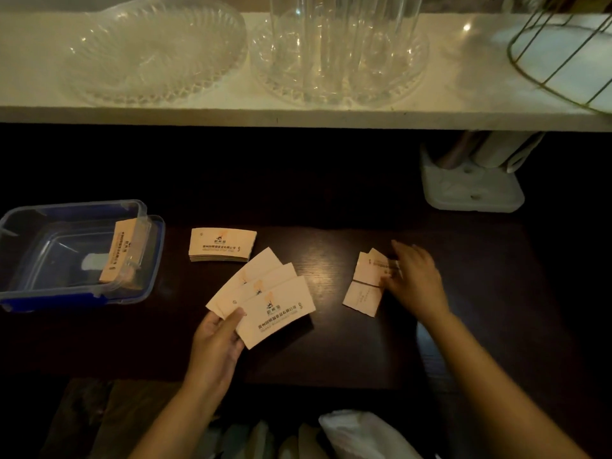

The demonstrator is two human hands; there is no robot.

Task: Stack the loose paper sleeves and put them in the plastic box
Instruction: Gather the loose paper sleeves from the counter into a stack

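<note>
My left hand (217, 344) holds three printed paper sleeves (265, 294) fanned out above the dark table. My right hand (415, 276) rests on a few loose sleeves (366, 281) lying on the table to the right, fingers curled on their edge. A neat stack of sleeves (222, 245) sits on the table between the fan and the box. The clear plastic box (20, 223) with blue trim stands at the left, with some sleeves (120, 250) leaning upright against its right inner wall.
A white shelf (298, 117) runs across above the table, carrying a cut-glass dish (155, 51), a clear glass vessel (341, 48) and a wire basket (563, 58). A white holder (470, 187) stands at the table's back right. A white bag (364, 435) lies near me.
</note>
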